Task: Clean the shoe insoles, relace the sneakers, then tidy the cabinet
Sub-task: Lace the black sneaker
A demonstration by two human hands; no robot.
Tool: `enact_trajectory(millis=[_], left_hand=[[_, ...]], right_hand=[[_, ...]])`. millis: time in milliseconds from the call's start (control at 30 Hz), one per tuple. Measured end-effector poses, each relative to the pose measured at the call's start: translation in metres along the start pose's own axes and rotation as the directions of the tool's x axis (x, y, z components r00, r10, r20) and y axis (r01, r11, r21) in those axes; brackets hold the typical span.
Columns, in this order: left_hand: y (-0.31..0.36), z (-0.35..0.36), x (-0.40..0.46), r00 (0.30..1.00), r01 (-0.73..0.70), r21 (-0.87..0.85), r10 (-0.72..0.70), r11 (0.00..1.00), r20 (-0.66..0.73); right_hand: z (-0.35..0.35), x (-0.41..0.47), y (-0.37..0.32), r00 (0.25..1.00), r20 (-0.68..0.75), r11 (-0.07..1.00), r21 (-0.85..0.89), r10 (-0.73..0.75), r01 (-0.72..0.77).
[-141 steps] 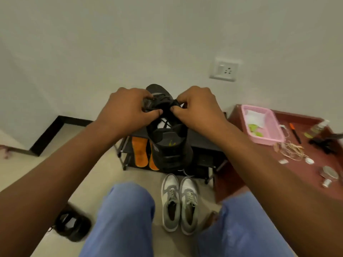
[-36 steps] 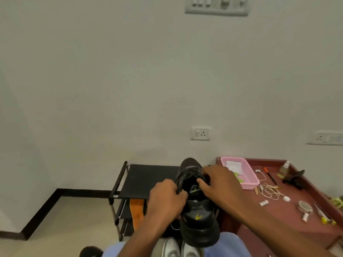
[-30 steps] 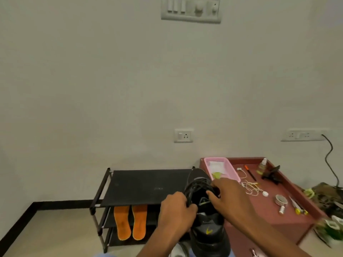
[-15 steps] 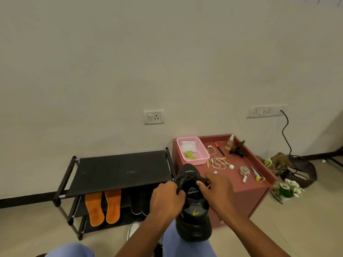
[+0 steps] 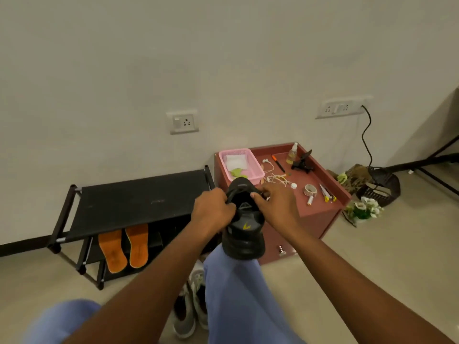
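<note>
Black sneaker [image 5: 244, 227] stands heel-down on the raised knee. Left hand [image 5: 213, 211] curls fingers [image 5: 227, 200] around its collar edge; right hand [image 5: 272, 203] pinches the opposite edge. Both forearms reach forward, converging. Orange insoles [image 5: 124, 244] well left, below.

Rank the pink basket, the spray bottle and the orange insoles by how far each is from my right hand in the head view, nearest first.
1. pink basket, just beyond the right hand
2. spray bottle, farther back right
3. orange insoles, low left on the shoe rack
</note>
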State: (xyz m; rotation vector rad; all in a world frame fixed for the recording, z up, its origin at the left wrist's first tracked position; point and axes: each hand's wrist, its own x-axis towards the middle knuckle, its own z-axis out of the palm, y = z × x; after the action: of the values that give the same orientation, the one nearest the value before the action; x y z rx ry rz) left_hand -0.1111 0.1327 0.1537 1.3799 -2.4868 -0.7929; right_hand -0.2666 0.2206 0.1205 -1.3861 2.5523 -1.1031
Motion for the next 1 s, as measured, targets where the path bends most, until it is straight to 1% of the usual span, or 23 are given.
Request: enact_trajectory(millis=[133, 300, 367, 467, 600, 733, 900, 1000], left_hand=[[0.003, 0.004, 0.019, 0.998, -0.011, -0.040, 0.013, 0.999, 0.058], [-0.004, 0.024, 0.024, 0.995, 0.027, -0.034, -0.023, 0.999, 0.094], [-0.007, 0.031, 0.026, 0.994, 0.034, -0.034, -0.031, 0.999, 0.108], [-0.006, 0.034, 0.031, 0.995, 0.034, -0.029, -0.031, 0.999, 0.097], [-0.007, 0.032, 0.037, 0.996, 0.047, 0.031, -0.049, 0.998, 0.080], [-0.010, 0.038, 0.042, 0.994, 0.054, 0.052, -0.059, 0.997, 0.094], [-0.009, 0.049, 0.049, 0.984, 0.029, -0.030, -0.023, 0.999, 0.178], [-0.007, 0.052, 0.053, 0.987, 0.000, -0.090, 0.015, 0.996, 0.159]], right_hand=[[0.001, 0.014, 0.008, 1.000, 0.016, 1.000, -0.007, 0.016, -0.016], [0.007, 0.012, 0.023, 0.995, 0.092, 0.999, -0.011, 0.046, -0.046], [0.013, 0.010, 0.029, 0.994, 0.090, 0.998, -0.001, 0.058, -0.058], [0.018, 0.011, 0.036, 0.996, 0.060, 0.997, 0.029, 0.066, -0.068], [0.020, 0.012, 0.040, 0.994, 0.069, 0.995, 0.054, 0.083, -0.087], [0.020, 0.011, 0.041, 0.992, 0.081, 0.984, 0.142, 0.094, -0.105], [0.021, 0.014, 0.039, 0.986, 0.097, 0.962, 0.222, 0.139, -0.158], [0.018, 0.016, 0.033, 0.980, 0.120, 0.949, 0.253, 0.161, -0.187]])
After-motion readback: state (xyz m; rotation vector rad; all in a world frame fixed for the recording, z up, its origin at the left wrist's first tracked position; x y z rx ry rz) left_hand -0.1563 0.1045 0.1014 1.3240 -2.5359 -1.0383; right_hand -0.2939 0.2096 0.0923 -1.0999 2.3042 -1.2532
